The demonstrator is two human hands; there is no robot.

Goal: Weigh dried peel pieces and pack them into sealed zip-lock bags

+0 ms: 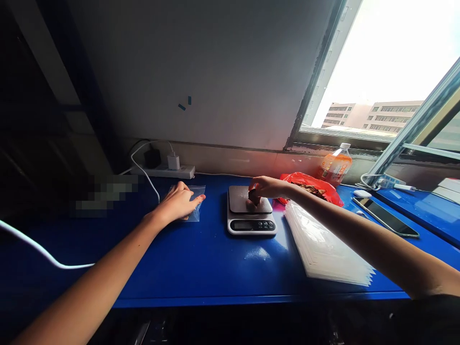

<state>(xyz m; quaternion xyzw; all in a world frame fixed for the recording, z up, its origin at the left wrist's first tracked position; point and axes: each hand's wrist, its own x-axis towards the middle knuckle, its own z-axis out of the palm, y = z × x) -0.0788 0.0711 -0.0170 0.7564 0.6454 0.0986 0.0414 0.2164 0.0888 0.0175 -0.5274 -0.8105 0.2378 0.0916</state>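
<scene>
My right hand is over the steel plate of a white digital kitchen scale, its fingers closed round a dark brown dried piece. Whether that piece touches the plate I cannot tell. To the left, my left hand lies on a clear plastic bag on the blue table, thumb stretched out and the other fingers partly bent; the hand covers much of the bag. Behind my right forearm, a red plastic bag stands open with brown dried pieces inside.
A stack of clear plastic bags lies right of the scale on the blue table. Farther right are a phone and a white case. An orange drink bottle and a power strip stand along the wall.
</scene>
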